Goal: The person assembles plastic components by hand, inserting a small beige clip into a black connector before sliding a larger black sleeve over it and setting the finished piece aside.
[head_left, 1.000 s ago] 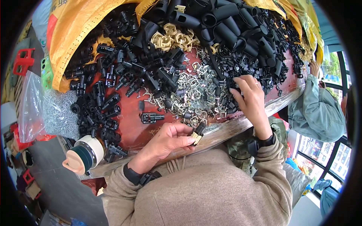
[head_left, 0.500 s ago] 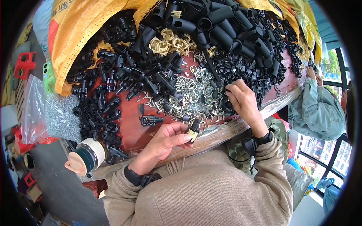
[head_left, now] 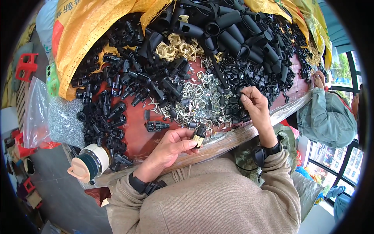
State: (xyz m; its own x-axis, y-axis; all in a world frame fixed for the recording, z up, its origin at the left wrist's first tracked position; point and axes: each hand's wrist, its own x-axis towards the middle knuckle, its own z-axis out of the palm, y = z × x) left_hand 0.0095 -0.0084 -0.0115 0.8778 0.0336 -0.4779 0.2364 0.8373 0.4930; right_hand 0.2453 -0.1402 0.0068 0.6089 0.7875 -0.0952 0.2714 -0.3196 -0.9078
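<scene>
My left hand [head_left: 169, 150], near the table's front edge, is closed on a small black plastic part with a cream clip [head_left: 198, 141], gripped between thumb and fingers. My right hand [head_left: 256, 107] hovers over the heap of small black pieces [head_left: 237, 80]. Its thumb and forefinger are pinched together; a dark speck shows at the tips, too small to name. Between the hands lie pale metal loops and tiny screws [head_left: 204, 99] in a loose pile. A single black cylindrical assembly [head_left: 157, 126] rests on the red tabletop [head_left: 142, 136], beyond my left hand.
Black assemblies [head_left: 117, 109] crowd the left side, with black tubes [head_left: 233, 35] and cream rings [head_left: 177, 48] at the back. A flask [head_left: 91, 162] and a clear bag of screws [head_left: 66, 121] stand at the left edge. Another person [head_left: 323, 117] sits at the far right.
My right hand has shifted a little to the right and toward me, its thumb and forefinger now pinched above the small black pieces. The left hand keeps its place and hold.
</scene>
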